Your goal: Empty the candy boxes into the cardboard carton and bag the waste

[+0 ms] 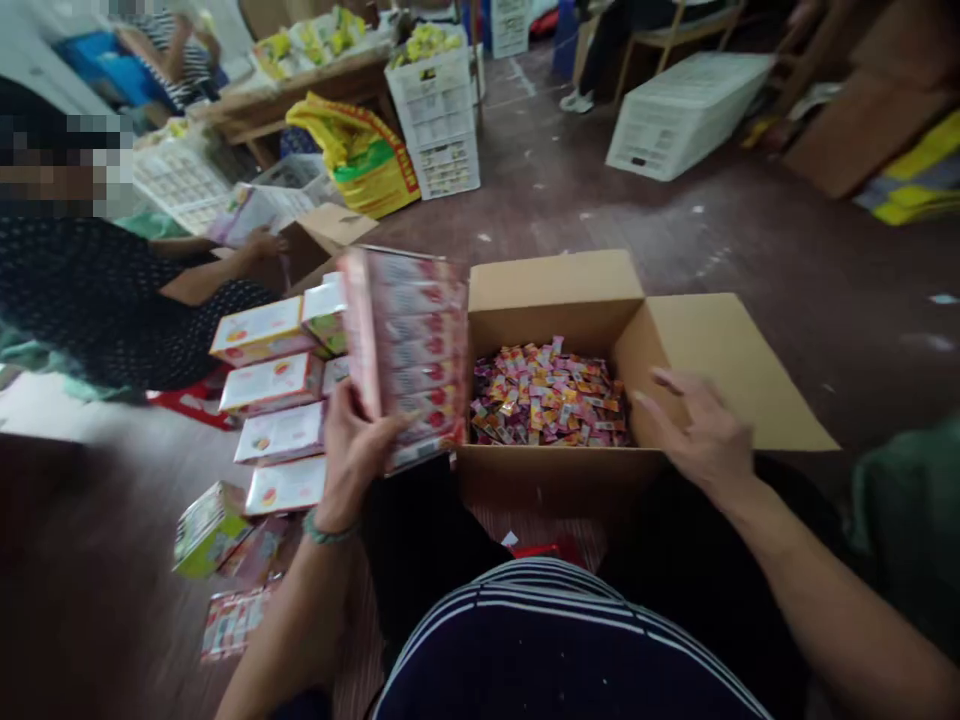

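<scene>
My left hand (356, 455) grips a stack of flat printed cardboard packaging (416, 345), pink and red with a repeated fruit picture, held upright by its lower left edge. The stack is slightly blurred and stands at the left side of an open cardboard box (555, 470). Inside that box lies a heap of small wrapped sweets (544, 395) in pink, orange and purple. My right hand (701, 430) hovers over the box's right side, fingers apart, with nothing in it. Whether it touches the cardboard flap I cannot tell.
Several small printed boxes (281, 435) are piled to the left, with a green box (210, 528) and flat packs (234, 622) on the floor. A co-worker (120, 290) sits at left by another carton (330, 235). White crates (442, 120) and a yellow sack (360, 160) stand behind.
</scene>
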`<act>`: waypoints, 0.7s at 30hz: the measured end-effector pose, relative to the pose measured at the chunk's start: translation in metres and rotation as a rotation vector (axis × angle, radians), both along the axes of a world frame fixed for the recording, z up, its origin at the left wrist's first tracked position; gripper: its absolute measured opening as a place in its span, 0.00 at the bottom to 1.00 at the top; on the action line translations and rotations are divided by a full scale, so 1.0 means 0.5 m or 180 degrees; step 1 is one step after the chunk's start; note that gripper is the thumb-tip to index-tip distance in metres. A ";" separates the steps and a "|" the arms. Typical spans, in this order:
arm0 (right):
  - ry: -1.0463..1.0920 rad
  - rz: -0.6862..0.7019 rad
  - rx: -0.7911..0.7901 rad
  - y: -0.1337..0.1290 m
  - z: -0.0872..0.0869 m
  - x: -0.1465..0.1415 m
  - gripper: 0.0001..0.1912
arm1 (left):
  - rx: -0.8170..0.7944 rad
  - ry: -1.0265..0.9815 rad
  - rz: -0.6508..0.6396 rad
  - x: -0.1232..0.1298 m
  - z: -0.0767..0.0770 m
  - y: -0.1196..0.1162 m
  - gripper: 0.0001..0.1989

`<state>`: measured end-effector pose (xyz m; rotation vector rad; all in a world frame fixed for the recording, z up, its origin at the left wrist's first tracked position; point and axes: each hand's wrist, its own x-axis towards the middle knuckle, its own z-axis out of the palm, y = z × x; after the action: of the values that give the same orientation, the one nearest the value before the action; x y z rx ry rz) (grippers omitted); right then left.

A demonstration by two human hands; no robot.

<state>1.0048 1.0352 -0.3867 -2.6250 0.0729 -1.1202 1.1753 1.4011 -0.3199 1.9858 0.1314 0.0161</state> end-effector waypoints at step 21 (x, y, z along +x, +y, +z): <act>0.2453 0.1335 -0.0754 0.149 -0.094 0.098 0.16 | 0.1238 0.0726 -0.2183 -0.076 -0.223 -0.236 0.02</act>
<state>1.0537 1.1096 -0.4335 -2.9189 -0.4539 0.0469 1.1375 1.2830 -0.4316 2.3188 -0.4407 -0.6713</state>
